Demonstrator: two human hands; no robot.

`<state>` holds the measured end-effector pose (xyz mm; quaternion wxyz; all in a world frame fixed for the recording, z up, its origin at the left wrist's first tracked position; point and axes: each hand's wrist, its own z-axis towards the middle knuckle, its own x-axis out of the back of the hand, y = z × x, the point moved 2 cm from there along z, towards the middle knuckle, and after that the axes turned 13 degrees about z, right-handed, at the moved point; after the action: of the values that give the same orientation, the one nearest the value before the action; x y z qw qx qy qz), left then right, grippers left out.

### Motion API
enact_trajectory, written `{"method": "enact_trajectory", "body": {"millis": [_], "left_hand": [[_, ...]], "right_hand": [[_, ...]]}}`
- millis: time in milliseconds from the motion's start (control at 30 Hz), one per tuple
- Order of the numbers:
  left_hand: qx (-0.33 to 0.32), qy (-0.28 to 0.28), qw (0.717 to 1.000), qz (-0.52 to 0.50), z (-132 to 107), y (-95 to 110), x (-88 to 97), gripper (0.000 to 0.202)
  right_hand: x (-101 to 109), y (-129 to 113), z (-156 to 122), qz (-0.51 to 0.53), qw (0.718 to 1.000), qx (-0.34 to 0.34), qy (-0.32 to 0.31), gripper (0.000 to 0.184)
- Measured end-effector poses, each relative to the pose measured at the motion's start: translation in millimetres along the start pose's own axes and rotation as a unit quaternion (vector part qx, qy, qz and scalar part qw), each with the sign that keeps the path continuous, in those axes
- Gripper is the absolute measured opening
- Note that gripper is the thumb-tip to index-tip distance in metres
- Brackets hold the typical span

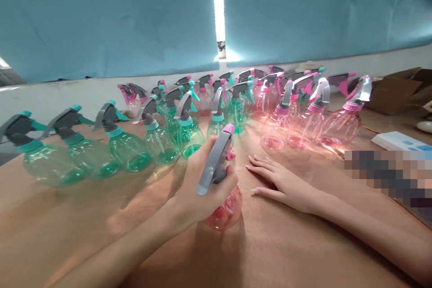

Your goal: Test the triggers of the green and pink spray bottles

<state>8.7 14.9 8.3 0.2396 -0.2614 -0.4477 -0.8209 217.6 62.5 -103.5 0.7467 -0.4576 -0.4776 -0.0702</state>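
In the head view, a spray bottle (219,173) with a rounded, see-through pink body sits in the grasp of the person's left hand (199,180). Its sprayer top is glossy gray, long and slightly curved, with a pink nozzle tip aimed away from the person; a bit of pink trigger peeks out behind the fingers. The left hand is closed around the neck just under this top, thumb on the near side and fingers around the far side, so that the neck is mostly hidden. The pink body shows below the hand, close to the table (286,252); whether its base touches the wood is hard to tell. The bottle is to the left of the right hand (281,182), near its fingertips but apart from them. The right hand is flat and palm down, fingers extended and a little spread, holding nothing. Beyond the left hand and out to its left stand green spray bottles (130,150) with turquoise collars; beyond the right hand stand more pink spray bottles (305,128), glowing in the light.
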Motion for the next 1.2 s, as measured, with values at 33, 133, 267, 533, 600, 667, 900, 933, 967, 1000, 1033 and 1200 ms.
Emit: {"method": "enact_trajectory", "body": {"millis": [33,133,267,533,600,667,900,933,967,1000,1033,1200], "left_hand": [[-0.001,-0.003,1.000,-0.002,0.2,0.4,0.2,0.015],[-0.017,-0.008,1.000,-0.009,0.9,0.2,0.3,0.014],[-0.029,-0.006,1.000,-0.003,1.4,-0.6,1.3,0.013],[0.013,-0.021,1.000,0.000,1.3,-6.5,-1.6,0.028],[0.007,-0.012,1.000,-0.001,0.9,-9.3,-3.5,0.031],[0.002,-0.007,1.000,0.000,0.3,-11.8,-5.2,0.031],[-0.009,0.019,1.000,-0.001,-1.1,-12.3,-7.5,0.034],[-0.005,0.022,1.000,0.001,-1.3,-12.1,-7.9,0.034],[-0.001,0.020,1.000,0.002,-1.5,-12.1,-8.3,0.035],[0.002,0.017,1.000,0.002,-1.7,-12.2,-8.9,0.035],[0.005,0.013,1.000,0.000,-2.0,-12.5,-9.5,0.036],[0.006,0.010,1.000,0.007,-2.5,-14.4,-10.8,0.041]], "right_hand": [[0.2,-0.2,0.1,-0.001,1.000,-0.002,-0.002,0.071],[0.2,-0.3,0.4,-0.003,1.000,-0.005,-0.007,0.072],[0.1,-0.6,0.8,-0.006,1.000,-0.006,-0.009,0.073],[1.5,-1.6,1.0,-0.002,1.000,-0.013,-0.009,0.073],[1.5,-1.7,1.2,0.004,1.000,-0.015,-0.007,0.073],[1.3,-1.9,1.4,0.003,1.000,-0.017,-0.008,0.073],[1.0,-1.9,1.3,0.011,1.000,-0.008,0.003,0.072],[1.0,-1.7,1.2,0.011,1.000,-0.008,0.003,0.071],[1.0,-1.4,1.1,0.011,1.000,-0.009,0.003,0.071],[1.1,-1.1,1.1,0.012,1.000,-0.009,0.003,0.072],[1.1,-0.9,1.0,0.012,1.000,-0.009,0.003,0.071],[0.9,-0.7,1.0,0.013,1.000,-0.010,0.001,0.071]]}}
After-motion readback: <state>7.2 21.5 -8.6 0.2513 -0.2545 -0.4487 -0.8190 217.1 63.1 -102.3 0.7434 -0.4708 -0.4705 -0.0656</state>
